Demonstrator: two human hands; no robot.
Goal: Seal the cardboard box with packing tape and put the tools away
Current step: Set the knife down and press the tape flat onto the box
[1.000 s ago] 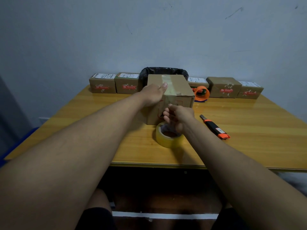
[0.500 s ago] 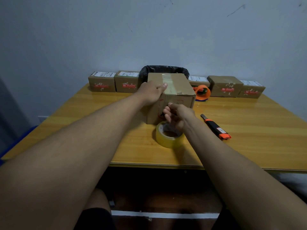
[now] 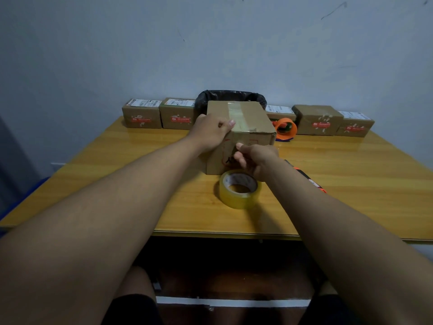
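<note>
Your left hand (image 3: 210, 132) lies flat on the near left top edge of the cardboard box (image 3: 243, 118), fingers spread and pressing, gripping nothing. Your right hand (image 3: 255, 158) is against the box's near face, fingers curled as if pinching the tape end; whether they actually hold it, you cannot tell. The tape strip (image 3: 236, 116) runs near to far across the lid. The tape roll (image 3: 240, 188) lies flat on the bench (image 3: 351, 184) directly under your right hand, the nearer one.
</note>
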